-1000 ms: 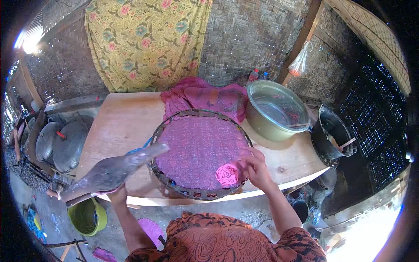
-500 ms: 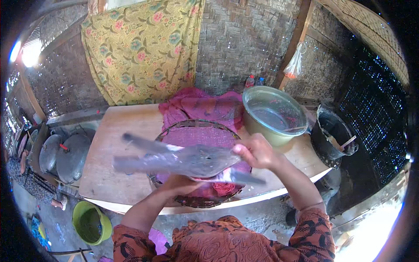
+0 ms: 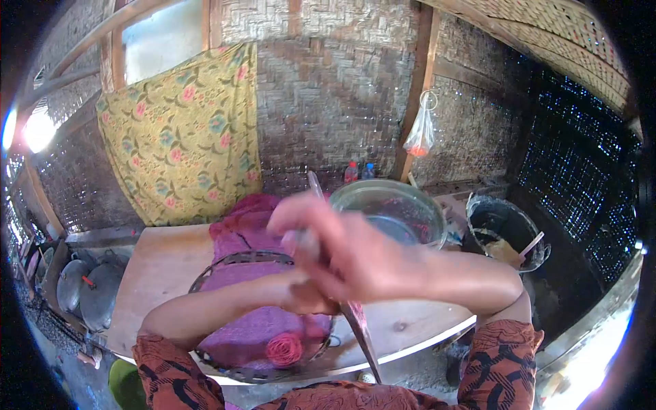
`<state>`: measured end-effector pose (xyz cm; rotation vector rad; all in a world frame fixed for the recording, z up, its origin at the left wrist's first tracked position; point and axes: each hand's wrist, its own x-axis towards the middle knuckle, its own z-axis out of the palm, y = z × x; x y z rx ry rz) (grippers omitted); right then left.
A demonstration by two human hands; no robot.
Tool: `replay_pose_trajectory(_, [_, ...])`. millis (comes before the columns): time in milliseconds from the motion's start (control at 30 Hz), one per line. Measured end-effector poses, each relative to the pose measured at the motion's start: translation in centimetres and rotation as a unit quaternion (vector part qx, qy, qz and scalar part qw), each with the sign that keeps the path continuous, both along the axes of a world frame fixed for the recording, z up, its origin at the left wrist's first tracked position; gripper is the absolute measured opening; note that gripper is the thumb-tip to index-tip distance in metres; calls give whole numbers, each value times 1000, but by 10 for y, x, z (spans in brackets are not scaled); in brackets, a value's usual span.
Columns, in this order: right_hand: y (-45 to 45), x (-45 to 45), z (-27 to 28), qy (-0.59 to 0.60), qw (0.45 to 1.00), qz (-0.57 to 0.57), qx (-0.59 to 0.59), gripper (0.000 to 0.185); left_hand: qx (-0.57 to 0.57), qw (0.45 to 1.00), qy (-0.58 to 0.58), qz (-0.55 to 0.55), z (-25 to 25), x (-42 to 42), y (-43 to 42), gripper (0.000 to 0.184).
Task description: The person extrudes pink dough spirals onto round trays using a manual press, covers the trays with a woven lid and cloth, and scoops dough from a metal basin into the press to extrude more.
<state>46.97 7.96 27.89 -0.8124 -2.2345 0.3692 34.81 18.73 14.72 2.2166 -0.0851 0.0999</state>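
A long dark wooden tool (image 3: pixel 361 335) stands steeply in front of me, seen nearly edge-on. My left hand (image 3: pixel 307 294) is wrapped round its middle, partly hidden behind my right hand. Raised above it, my right hand (image 3: pixel 335 249) is blurred, with fingers curled at the tool's upper part; its exact grip cannot be made out. Beneath my forearms lies a round woven tray (image 3: pixel 249 256) lined with purple mesh cloth (image 3: pixel 239 335). A coil of pink strands (image 3: pixel 284 350) rests on the cloth near the tray's front.
Behind the wooden table (image 3: pixel 164 263) hangs a flowered cloth (image 3: pixel 184 137). A large green basin (image 3: pixel 389 198) and a black bucket (image 3: pixel 502 229) stand to the right. Lidded pots (image 3: pixel 102 294) are at the left, a green tub (image 3: pixel 126 386) on the floor.
The tool has swung from lying across the tray to a steep, edge-on position. Both hands have risen and come together around it. The view has tilted upward.
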Motion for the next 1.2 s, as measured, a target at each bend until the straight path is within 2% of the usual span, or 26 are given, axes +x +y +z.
replay_pose_trajectory(67, [15, 37, 1, 93, 992, -73, 51, 22, 61, 996, 23, 60, 21, 24, -8, 25])
replay_pose_trajectory(133, [19, 85, -4, 144, 981, -132, 21, 23, 287, 932, 84, 206, 48, 40, -23, 24])
replay_pose_trajectory(167, [27, 110, -7, 168, 966, -160, 114, 23, 224, 945, 56, 234, 28, 42, -10, 23])
replay_pose_trajectory(200, [20, 146, -2, 221, 952, -199, 68, 21, 160, 953, 23, 258, 8, 45, 2, 22])
replay_pose_trajectory(267, [1, 211, 13, 344, 901, -264, -18, 16, 311, 893, -125, 300, -18, 52, 39, 16])
replay_pose_trajectory(333, [19, 280, 11, 513, 817, -226, 136, 11, 60, 907, -117, 401, 13, 63, 38, 19])
replay_pose_trajectory(367, [36, 301, 4, 517, 815, -229, 126, 11, -230, 872, -259, 346, -6, 76, 53, 25])
replay_pose_trajectory(400, [56, 321, -5, 626, 728, -217, 177, 6, -261, 838, -320, 357, 5, 100, 41, 28])
replay_pose_trajectory(433, [73, 337, -17, 720, 624, -202, 227, 2, -323, 818, -383, 282, 1, 127, 50, 43])
replay_pose_trajectory(467, [93, 337, -32, 753, 608, -173, 182, 7, -168, 858, -392, 285, -4, 150, 65, 61])
replay_pose_trajectory(500, [112, 332, -45, 772, 607, -152, 111, 9, -329, 772, -482, 251, 35, 181, 30, 70])
replay_pose_trajectory(533, [128, 338, -70, 744, 656, -131, 16, 8, -275, 753, -556, 221, 45, 196, 36, 65])
replay_pose_trajectory(600, [137, 301, -95, 775, 617, -31, -132, 17, -152, 702, -665, 203, 50, 214, 60, 46])
replay_pose_trajectory(633, [150, 316, -128, 680, 684, -9, -263, 27, -155, 701, -664, 208, 45, 213, 72, 46])
replay_pose_trajectory(667, [148, 321, -141, 555, 739, -118, -363, 32, -6, 699, -615, 364, 43, 205, 82, 33])
replay_pose_trajectory(700, [146, 326, -154, 407, 765, -220, -449, 38, -13, 712, -580, 396, 38, 205, 90, 29])
replay_pose_trajectory(733, [162, 356, -204, 217, 863, -192, -414, 43, -19, 724, -542, 426, 37, 205, 95, 24])
replay_pose_trajectory(767, [179, 385, -250, 19, 920, -153, -360, 48, 74, 744, -474, 465, 32, 213, 99, 26])
replay_pose_trajectory(800, [162, 376, -234, -208, 907, -170, -326, 49, 166, 752, -401, 496, 27, 224, 103, 28])
replay_pose_trajectory(833, [143, 359, -207, -424, 845, -175, -273, 50, 252, 715, -416, 503, 11, 242, 120, 29])
replay_pose_trajectory(967, [143, 335, -215, -523, 754, -187, -351, 37, 291, 759, -273, 514, -35, 310, 165, 27])
replay_pose_trajectory(1033, [147, 336, -226, -490, 799, -215, -274, 28, 42, 817, -381, 431, -67, 332, 196, 25])
replay_pose_trajectory(1067, [151, 338, -220, -491, 797, -211, -281, 28, 238, 790, -321, 464, -66, 333, 201, 28])
replay_pose_trajectory(1100, [154, 343, -210, -502, 788, -221, -281, 26, 230, 793, -316, 467, -68, 336, 203, 28])
replay_pose_trajectory(1167, [157, 357, -181, -524, 773, -229, -275, 23, -5, 806, -400, 437, -72, 342, 204, 34])
replay_pose_trajectory(1200, [157, 367, -167, -535, 768, -226, -269, 22, -14, 806, -394, 442, -71, 339, 204, 34])
